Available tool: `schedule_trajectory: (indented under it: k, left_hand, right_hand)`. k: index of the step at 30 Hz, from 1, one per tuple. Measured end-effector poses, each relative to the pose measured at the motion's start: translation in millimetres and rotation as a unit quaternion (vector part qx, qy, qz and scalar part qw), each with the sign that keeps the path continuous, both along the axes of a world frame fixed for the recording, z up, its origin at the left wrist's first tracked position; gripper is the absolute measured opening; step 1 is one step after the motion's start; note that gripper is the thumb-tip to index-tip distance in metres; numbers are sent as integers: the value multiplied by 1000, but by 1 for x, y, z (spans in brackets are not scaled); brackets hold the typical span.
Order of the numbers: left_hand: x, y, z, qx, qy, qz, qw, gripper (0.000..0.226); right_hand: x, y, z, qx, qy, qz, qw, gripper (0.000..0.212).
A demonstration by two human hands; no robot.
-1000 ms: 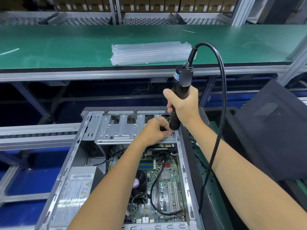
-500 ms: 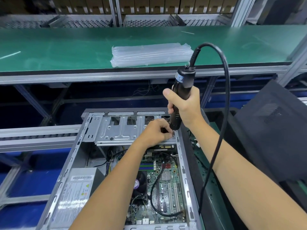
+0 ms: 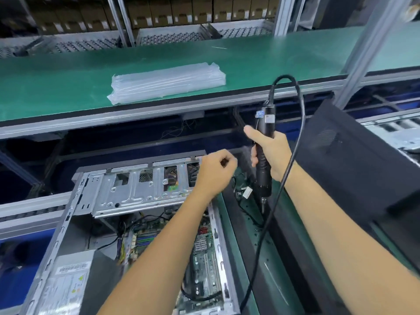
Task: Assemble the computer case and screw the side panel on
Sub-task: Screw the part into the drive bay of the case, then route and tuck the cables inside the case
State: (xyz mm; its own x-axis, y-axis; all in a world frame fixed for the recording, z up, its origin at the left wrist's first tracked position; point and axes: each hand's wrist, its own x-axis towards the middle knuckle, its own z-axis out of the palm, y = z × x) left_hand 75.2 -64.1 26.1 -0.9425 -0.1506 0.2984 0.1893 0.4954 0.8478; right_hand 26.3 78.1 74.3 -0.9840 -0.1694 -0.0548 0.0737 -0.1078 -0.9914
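An open grey computer case (image 3: 68, 214) lies on its side in front of me, its motherboard (image 3: 204, 248) and silver drive cage (image 3: 141, 192) exposed. My right hand (image 3: 272, 151) grips a black corded electric screwdriver (image 3: 263, 169), held upright to the right of the case with its bit (image 3: 263, 206) off the metal. My left hand (image 3: 216, 171) hovers over the case's far right corner with fingers curled; I cannot see anything in it. A black side panel (image 3: 354, 160) leans at the right.
A green workbench (image 3: 68, 87) runs across the back with a stack of clear plastic bags (image 3: 168, 81) on it. Shelves of brown boxes (image 3: 181, 12) stand behind. A green mat strip (image 3: 231, 235) lies between the case and the black panel. The screwdriver's cable (image 3: 293, 155) loops down past my right forearm.
My right hand has lifted the screwdriver off the drive cage and moved it right, past the case's edge. My left hand has left the screw spot and risen slightly. The view shifted right.
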Motion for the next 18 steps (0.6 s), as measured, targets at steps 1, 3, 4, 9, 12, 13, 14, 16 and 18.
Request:
schedule_trajectory:
  k: [1,3,4,9,12,13,14,16,18]
  left_hand:
    - [-6,11,0,-4,-7,-5,1000,27]
    - [-17,29,-2,-14,-35,4,999,23]
    - [-22,37,-5,-21,-58,8,998,23]
    - [-38,69,-27,-19,-192,33,981,22]
    - [-41,80,-41,-36,-233,52,970,27]
    - [-40,83,-45,-41,-246,47,967,32]
    - [-40,85,-49,-39,-255,47,965,35]
    - [-38,88,-53,-33,-253,68,965,37]
    - [-38,89,-54,-33,-227,87,969,42]
  right_hand:
    - [0,9,-11,12,-24,-2,1000,33]
    - [1,26,-35,27,-71,2,997,37]
    - [2,32,-49,28,-95,6,995,39]
    - [14,55,-115,49,-222,-11,974,47]
    - [21,55,-145,63,-274,-15,959,46]
    - [23,53,-150,70,-285,-16,956,45]
    - [24,50,-155,79,-289,-12,954,44]
    - [25,42,-157,82,-296,13,952,37]
    - [26,30,-153,74,-305,51,948,26]
